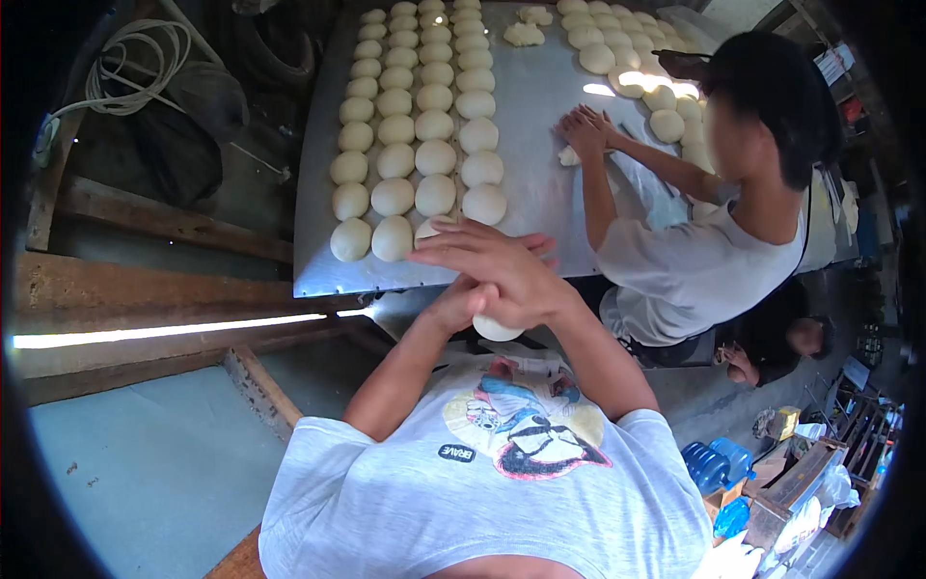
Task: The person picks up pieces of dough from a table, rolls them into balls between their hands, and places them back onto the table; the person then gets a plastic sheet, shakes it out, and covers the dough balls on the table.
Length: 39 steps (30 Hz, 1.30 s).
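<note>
My hands are pressed together over a white dough ball (pixel 497 328), whose lower part shows beneath them. My right hand (pixel 502 275) lies on top, fingers reaching left and cupped over my left hand. My left hand (pixel 455 307) is underneath against the ball, its fingers mostly hidden. Both are just in front of the nearest end of several long rows of round dough balls (pixel 391 196) on a metal table (pixel 325 275).
A co-worker (pixel 704 261) at the right works dough with both hands (pixel 588 130). More dough (pixel 595 58) lies behind. Another person (pixel 781 343) is lower right, near water jugs (pixel 709 468) and crates. Wooden beams (pixel 145 289) and a coiled hose (pixel 135 77) are at left.
</note>
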{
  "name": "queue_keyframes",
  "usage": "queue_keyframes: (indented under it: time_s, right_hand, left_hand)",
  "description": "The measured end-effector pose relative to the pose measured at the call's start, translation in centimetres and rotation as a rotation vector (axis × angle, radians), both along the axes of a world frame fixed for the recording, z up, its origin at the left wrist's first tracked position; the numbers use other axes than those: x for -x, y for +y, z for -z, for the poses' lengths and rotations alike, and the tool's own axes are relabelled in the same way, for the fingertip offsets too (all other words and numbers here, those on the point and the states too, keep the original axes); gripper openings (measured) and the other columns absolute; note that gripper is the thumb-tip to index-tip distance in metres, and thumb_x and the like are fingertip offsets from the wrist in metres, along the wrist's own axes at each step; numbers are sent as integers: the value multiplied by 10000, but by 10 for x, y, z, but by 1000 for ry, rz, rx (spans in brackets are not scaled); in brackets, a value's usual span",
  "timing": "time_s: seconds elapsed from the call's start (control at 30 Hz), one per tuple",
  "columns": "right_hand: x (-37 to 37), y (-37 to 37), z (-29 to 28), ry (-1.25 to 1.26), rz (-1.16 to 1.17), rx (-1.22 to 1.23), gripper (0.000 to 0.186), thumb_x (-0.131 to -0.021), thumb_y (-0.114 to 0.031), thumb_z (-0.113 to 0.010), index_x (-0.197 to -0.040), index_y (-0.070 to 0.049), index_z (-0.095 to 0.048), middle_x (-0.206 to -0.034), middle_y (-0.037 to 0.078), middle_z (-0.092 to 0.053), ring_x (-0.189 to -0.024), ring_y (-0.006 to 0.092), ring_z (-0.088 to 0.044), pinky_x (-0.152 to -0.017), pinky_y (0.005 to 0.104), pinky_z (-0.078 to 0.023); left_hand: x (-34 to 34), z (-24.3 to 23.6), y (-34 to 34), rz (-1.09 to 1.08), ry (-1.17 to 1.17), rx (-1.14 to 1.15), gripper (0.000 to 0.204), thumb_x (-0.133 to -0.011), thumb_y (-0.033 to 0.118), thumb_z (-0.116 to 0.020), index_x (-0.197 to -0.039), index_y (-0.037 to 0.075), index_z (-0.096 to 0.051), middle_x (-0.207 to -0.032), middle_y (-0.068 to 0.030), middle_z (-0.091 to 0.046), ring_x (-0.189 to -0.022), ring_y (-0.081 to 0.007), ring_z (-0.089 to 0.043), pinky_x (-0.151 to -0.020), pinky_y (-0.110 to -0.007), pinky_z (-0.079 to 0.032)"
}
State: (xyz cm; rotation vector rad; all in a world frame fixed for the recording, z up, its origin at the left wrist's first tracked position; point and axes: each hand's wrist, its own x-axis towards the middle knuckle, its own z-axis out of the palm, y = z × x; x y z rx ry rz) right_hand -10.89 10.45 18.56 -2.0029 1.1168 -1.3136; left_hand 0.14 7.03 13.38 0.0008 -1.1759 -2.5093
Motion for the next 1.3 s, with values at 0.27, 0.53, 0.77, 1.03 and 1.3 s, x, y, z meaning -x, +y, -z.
queue_keyframes:
  time_s: [0.27,0.53,0.77,1.03,1.3]
  right_hand:
    - [-18,28,105,-917,734,-594,702,-940,-609,-280,-1299,-49,-504,-1255,196,-518,-1200,360,-464,-1045,437,-329]
    - [14,-46,132,225,793,-303,616,-842,-191,-636,-1354,39,-382,-1378,302,-371,-1279,444,-379,-1060,474,-335]
    - [54,-131,223,638,951,-443,572,-905,-322,-530,-1378,-24,-405,-1461,226,-331,-1359,401,-310,-1080,587,-264]
    - [125,-268,188,563,1050,-341,557,-909,-328,-543,-1354,-13,-435,-1469,201,-334,-1367,388,-304,-1097,530,-281]
    - [191,-391,147,768,720,-968,544,-915,-351,-515,-1330,-4,-458,-1379,193,-441,-1267,338,-433,-1064,488,-332]
  left_hand:
    - [-22,35,-34,-456,-485,-89,359,-901,136,-373,-1176,9,-566,-1039,-144,-635,-915,-222,-643,-881,-337,-494]
    - [-64,47,-32,-566,-78,-611,532,-957,450,-440,-1299,41,-448,-1268,-222,-539,-1197,-395,-515,-961,-510,-464]
    - [-87,70,-49,-661,-305,-697,492,-936,335,-446,-1365,98,-410,-1156,-175,-584,-1085,-370,-581,-888,-530,-499]
    - [-90,81,-116,-606,6,-747,460,-904,441,-432,-1185,116,-596,-1464,-156,-369,-1383,-374,-288,-983,-593,-425]
    - [-62,94,-213,-696,-96,-764,163,-908,303,-535,-938,144,-521,-917,-75,-635,-1049,-296,-599,-928,-554,-451]
